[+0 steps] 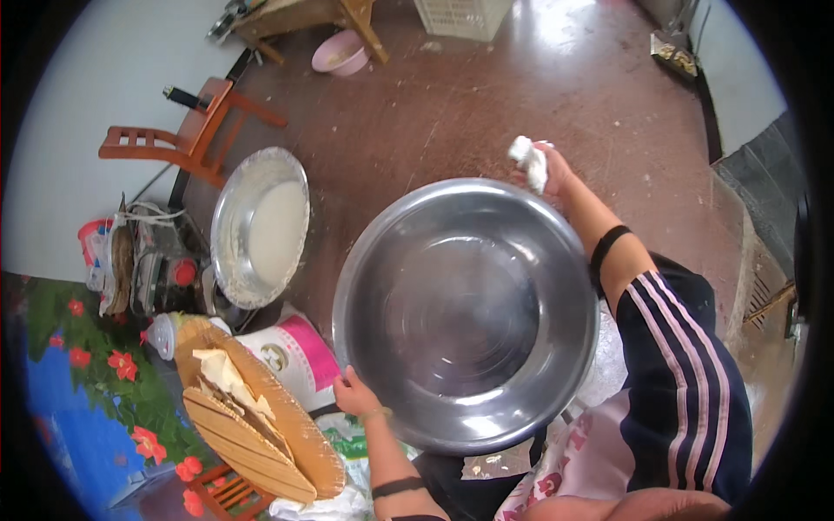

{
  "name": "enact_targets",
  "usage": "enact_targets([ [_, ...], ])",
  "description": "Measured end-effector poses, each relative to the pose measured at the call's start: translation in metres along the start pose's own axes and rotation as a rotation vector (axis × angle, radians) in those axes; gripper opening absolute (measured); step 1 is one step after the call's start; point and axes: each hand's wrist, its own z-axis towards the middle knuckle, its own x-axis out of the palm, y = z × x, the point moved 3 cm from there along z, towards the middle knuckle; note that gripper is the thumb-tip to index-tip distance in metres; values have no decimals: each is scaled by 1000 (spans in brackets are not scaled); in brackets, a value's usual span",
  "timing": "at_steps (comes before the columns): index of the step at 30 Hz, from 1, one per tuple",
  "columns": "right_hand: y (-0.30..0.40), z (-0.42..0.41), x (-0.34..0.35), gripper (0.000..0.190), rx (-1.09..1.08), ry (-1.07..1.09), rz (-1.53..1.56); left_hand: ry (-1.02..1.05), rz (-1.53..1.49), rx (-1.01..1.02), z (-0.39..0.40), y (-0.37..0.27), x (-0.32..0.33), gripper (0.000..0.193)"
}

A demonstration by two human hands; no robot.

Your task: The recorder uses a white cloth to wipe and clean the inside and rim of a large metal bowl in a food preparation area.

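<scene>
Before me stands a large, shiny stainless steel basin [462,312] with nothing in it but reflections. My left hand [357,393] grips its rim at the lower left, thumb up over the edge. Just beyond the rim at the upper right, my right hand [552,170] holds a crumpled white cloth [531,161]. To the left, a second metal basin [225,260] holds a pale, whitish batter or dough [280,231], with residue smeared along its inner wall.
Lower left are a round wooden board [260,449], a woven tray [322,449] and a white-and-pink sack [293,352]. A wooden chair [195,130] lies near the wall. Farther off are a pink plastic basin [342,55], a wooden table [293,19] and a white crate [462,16].
</scene>
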Motion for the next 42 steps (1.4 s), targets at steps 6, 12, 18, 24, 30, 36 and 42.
enact_targets([
  [6,14,-82,150,35,128,343,228,469,52,-207,28,72,98,53],
  [12,-24,-129,236,34,134,465,-56,535,-323,-392,45,223,155,54],
  [18,-10,-194,256,28,172,426,-80,958,-651,-692,-14,86,126,67],
  [24,-80,-247,281,27,248,254,-305,1071,-1431,-72,-68,-132,-25,53],
  [30,-138,-298,282,35,-16,117,-1054,1137,-1851,-129,-165,-148,-138,51],
  [36,-148,-317,252,35,-350,-8,-1527,1076,-1684,-283,-216,-127,-130,27],
  [42,-153,-362,274,35,-357,122,-1679,963,-1503,-464,-231,-100,-106,30],
])
